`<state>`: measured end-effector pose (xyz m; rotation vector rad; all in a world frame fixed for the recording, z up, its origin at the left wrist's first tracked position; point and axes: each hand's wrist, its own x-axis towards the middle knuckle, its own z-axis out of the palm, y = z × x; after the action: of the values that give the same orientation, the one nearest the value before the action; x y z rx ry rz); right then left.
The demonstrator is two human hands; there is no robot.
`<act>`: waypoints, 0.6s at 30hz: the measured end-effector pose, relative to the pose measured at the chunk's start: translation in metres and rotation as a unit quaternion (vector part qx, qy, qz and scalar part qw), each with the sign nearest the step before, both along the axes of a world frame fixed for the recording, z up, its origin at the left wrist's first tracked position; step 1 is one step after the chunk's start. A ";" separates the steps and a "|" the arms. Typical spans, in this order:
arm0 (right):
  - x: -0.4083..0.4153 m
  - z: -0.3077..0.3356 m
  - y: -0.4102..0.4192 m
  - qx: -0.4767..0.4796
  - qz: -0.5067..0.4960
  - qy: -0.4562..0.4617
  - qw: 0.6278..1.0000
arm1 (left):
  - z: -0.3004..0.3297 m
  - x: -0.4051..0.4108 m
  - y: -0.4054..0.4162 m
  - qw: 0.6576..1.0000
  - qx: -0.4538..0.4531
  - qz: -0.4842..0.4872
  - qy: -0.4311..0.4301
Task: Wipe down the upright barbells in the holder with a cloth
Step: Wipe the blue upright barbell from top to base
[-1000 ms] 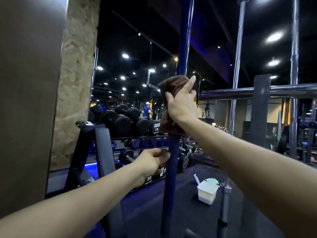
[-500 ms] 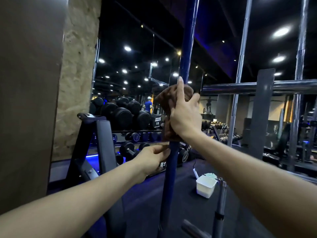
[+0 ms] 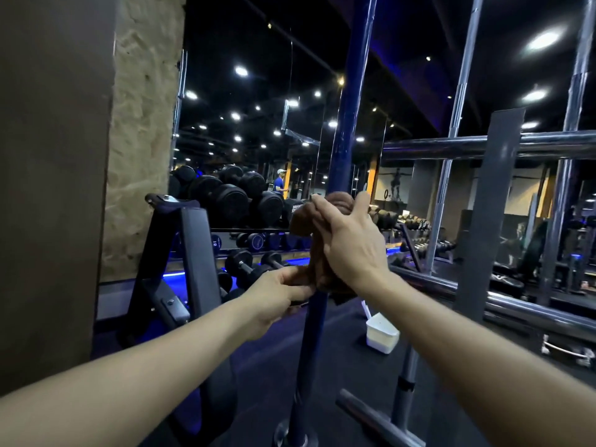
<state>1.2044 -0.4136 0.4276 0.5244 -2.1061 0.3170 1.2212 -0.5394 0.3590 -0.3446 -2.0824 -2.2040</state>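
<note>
A dark blue upright barbell (image 3: 350, 101) stands straight in front of me, running from the top of the view down to a holder near the floor. My right hand (image 3: 350, 245) grips a brown cloth (image 3: 304, 217) wrapped round the bar at mid height. Just below it, my left hand (image 3: 277, 293) holds the bar with its fingers curled round it, touching the cloth's lower end. Two more chrome barbells (image 3: 456, 101) stand upright to the right.
A horizontal chrome rail (image 3: 451, 146) and a grey post (image 3: 490, 201) stand on the right. A white tub (image 3: 382, 335) sits on the dark floor beyond the bar. A black bench frame (image 3: 190, 240) and dumbbell rack (image 3: 245, 201) stand left, beside a brown wall (image 3: 48, 156).
My right hand has slid the cloth down the blue bar until it meets my left hand. The left hand has stayed on the bar.
</note>
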 end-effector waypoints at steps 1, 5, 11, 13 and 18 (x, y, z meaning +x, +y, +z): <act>-0.001 0.009 0.002 0.012 -0.009 0.009 1.000 | 0.001 0.002 -0.001 1.000 -0.009 -0.001 0.000; -0.010 0.052 0.000 -0.001 -0.051 0.042 0.998 | -0.001 -0.002 -0.005 1.000 -0.012 -0.004 -0.011; -0.012 -0.010 0.004 0.001 -0.016 0.039 0.999 | -0.020 -0.007 -0.004 0.999 -0.034 0.007 -0.012; -0.007 -0.037 0.006 0.020 -0.006 -0.011 1.000 | -0.022 -0.004 0.000 0.999 -0.041 0.011 -0.009; -0.007 -0.007 0.017 0.035 -0.028 0.006 0.999 | -0.015 0.003 0.004 0.998 -0.063 0.010 -0.023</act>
<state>1.1972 -0.3963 0.4202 0.5061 -2.1219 0.2094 1.2246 -0.5356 0.3440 -0.2841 -2.2456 -2.0945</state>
